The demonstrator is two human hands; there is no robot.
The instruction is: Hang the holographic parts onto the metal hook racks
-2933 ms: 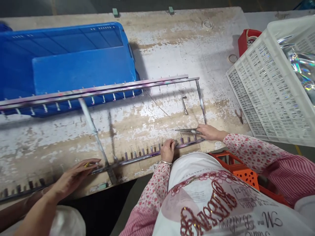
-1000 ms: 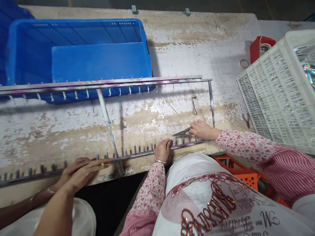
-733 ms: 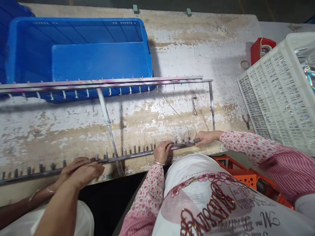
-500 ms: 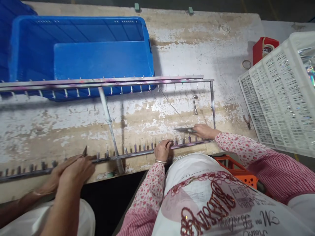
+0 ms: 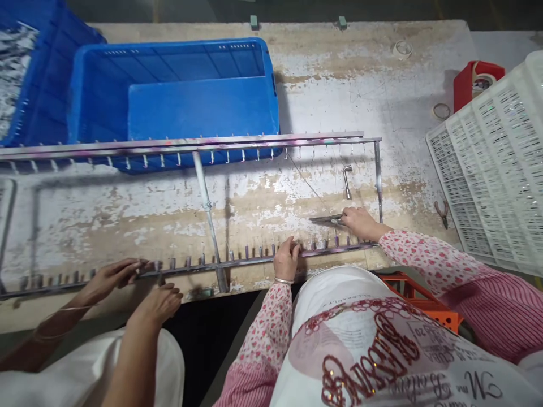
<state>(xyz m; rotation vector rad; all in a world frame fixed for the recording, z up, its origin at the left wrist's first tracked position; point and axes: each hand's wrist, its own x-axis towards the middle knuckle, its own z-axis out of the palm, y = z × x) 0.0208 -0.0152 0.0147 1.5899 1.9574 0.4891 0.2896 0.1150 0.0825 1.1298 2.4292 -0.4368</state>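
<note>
A metal frame lies across the worktable, its near rail (image 5: 250, 262) carrying a row of short upright pegs, several of them purple (image 5: 246, 252). My left hand (image 5: 286, 261) is at this rail among the pegs, fingers bent together; what they pinch is hidden. In my right hand (image 5: 360, 222) is a long, pointed dark metal tool (image 5: 324, 219), held just above the right end of the rail and pointing left. Small hooks (image 5: 243, 156) hang along the far rail (image 5: 297, 138).
A co-worker's hands (image 5: 159, 303) work at the rail's left part. Blue bins (image 5: 172, 113) stand behind the frame. A socket wrench (image 5: 347, 182) lies inside it. Pliers (image 5: 442, 215), a white basket (image 5: 479, 169) and a red tape holder (image 5: 477, 82) are at right; an orange crate (image 5: 424, 299) sits below.
The whole view has shifted, so everything appears farther right. My hands keep nearly the same places on the rail. The co-worker's hands have moved apart.
</note>
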